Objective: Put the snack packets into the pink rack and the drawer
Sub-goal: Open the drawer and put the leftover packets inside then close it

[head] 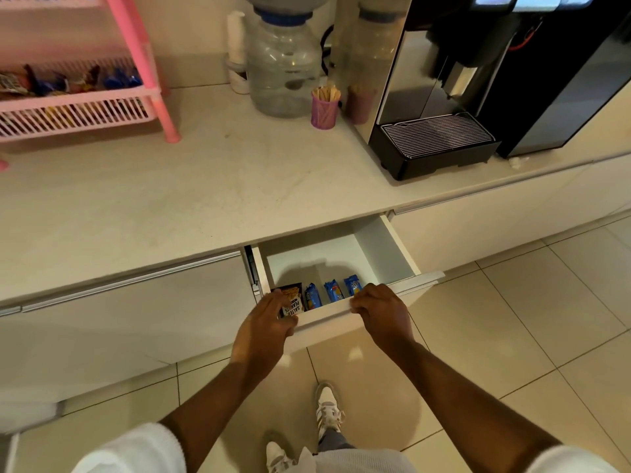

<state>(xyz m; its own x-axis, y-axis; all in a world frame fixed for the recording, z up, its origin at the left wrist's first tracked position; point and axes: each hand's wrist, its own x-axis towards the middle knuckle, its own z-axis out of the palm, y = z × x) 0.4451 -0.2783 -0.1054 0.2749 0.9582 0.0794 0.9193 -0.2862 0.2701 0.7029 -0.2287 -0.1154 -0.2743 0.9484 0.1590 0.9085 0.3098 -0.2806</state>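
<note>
A white drawer (382,247) stands pulled out below the counter. Inside, along its front wall, stand a black salted peanuts packet (293,299) and three blue snack packets (333,291). My left hand (269,319) is at the drawer's front left corner, its fingers touching the peanuts packet. My right hand (379,310) grips the top edge of the drawer front beside the rightmost blue packet. The pink rack (85,107) stands at the counter's far left, with several snack packets (65,81) lying on its shelf.
On the counter (187,186) stand a large water bottle (283,70), a pink cup of wooden stirrers (324,109) and a black coffee machine (478,97) at the right. Closed drawer fronts flank the pulled-out one. My shoes (327,409) are on the tiled floor below.
</note>
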